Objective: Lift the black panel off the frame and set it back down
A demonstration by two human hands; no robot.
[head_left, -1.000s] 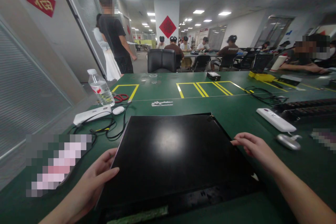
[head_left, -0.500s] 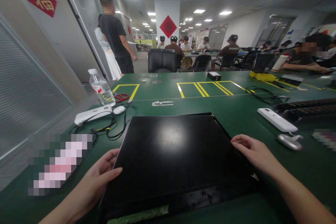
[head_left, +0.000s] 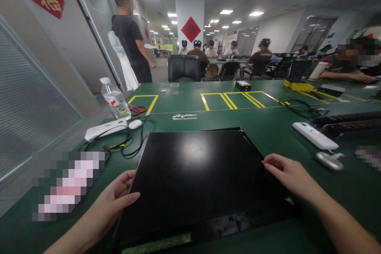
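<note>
A flat black display panel (head_left: 190, 178) with a glossy face lies in front of me, reflecting a ceiling light. A green circuit board strip (head_left: 157, 243) shows along its near edge. Under the panel, a dark frame (head_left: 253, 143) sticks out at the far and right sides. My left hand (head_left: 114, 202) grips the panel's left edge, thumb on the face and fingers at the side, partly hidden. At the right edge, my right hand (head_left: 287, 174) pinches the rim between thumb and curled fingers; whether it holds the panel or also the frame, I cannot tell.
Left of the panel are a water bottle (head_left: 114, 99), red-handled scissors (head_left: 138, 110), a white device (head_left: 105, 129) and black cables (head_left: 127, 147). White scraps (head_left: 184, 117) lie beyond. On the right sit a white power bank (head_left: 314, 135) and a silver device (head_left: 329, 161). Several people are in the background.
Both hands keep their places at the panel's edges, with only a very slight shift of the left thumb. The panel looks unmoved.
</note>
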